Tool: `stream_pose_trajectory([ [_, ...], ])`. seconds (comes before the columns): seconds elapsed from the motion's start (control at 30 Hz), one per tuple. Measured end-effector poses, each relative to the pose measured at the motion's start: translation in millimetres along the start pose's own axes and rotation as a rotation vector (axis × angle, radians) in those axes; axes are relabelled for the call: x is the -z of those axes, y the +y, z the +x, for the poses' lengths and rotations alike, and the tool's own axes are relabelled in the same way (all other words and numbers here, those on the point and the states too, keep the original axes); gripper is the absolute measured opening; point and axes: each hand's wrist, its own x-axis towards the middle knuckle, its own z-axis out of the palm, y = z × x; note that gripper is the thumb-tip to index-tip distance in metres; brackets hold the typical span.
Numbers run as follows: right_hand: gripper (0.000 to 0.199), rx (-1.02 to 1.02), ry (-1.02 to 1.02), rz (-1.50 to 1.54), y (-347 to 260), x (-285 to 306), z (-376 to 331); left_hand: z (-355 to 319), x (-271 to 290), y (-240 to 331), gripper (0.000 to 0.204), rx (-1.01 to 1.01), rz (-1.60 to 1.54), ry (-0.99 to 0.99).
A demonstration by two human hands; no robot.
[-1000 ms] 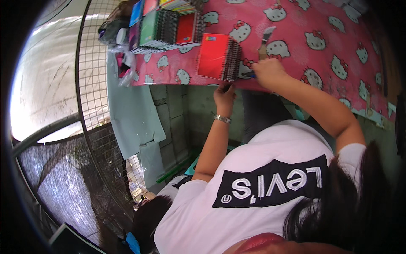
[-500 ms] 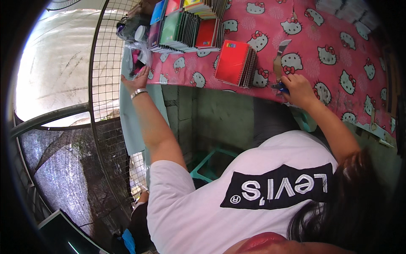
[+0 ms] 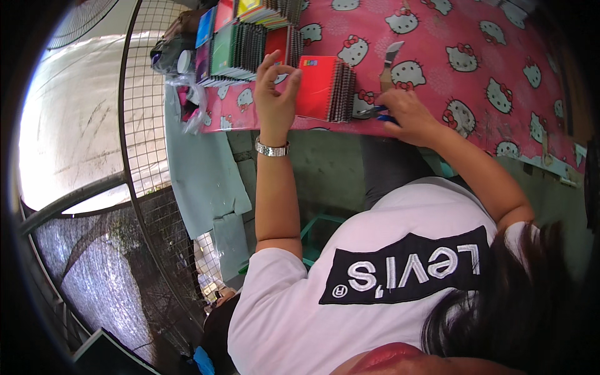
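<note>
My left hand point(image 3: 275, 97) is raised at the left edge of a stack of red spiral notebooks point(image 3: 317, 89). Its fingers are spread, thumb and forefinger curved near each other, and I see nothing held. Whether it touches the top notebook I cannot tell. My right hand point(image 3: 409, 117) is closed around blue-handled pliers point(image 3: 385, 117), their grey jaws pointing left toward the spiral-bound side of the stack. Just beyond that hand lies a blade tool with a brown handle point(image 3: 386, 78), flat on the table.
Stacked spiral notebooks in several colours point(image 3: 228, 51) stand at the back left of the pink patterned table cover point(image 3: 431, 75). A clear plastic bag point(image 3: 195, 103) hangs at the table's left end, near a wire mesh point(image 3: 147, 112). A green stool point(image 3: 315, 237) is below.
My left hand has moved right, from beside the plastic bag to the red notebook stack. My right hand still holds the pliers close to the stack. The whole view has shifted slightly.
</note>
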Motion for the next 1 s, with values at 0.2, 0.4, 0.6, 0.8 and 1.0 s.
stream_pose_trajectory([
  [0.2, 0.050, 0.207, 0.050, 0.216, -22, -2, 18, -7, -30, 6, 0.025, -0.080, 0.209, -0.288],
  [0.4, 0.046, 0.222, 0.075, 0.182, -21, -17, 21, -21, -45, -9, 0.031, -0.022, 0.199, -0.332],
  [0.6, 0.039, 0.002, -0.110, 0.354, -20, -23, 22, -23, -45, -15, 0.029, -0.014, 0.165, -0.338],
  [0.8, 0.037, -0.106, -0.090, 0.541, -31, -21, 22, -24, -44, -15, 0.027, -0.003, 0.153, -0.334],
  [1.0, 0.035, 0.091, 0.027, 0.211, -29, -16, 26, -23, -42, -16, 0.028, -0.024, 0.147, -0.339],
])
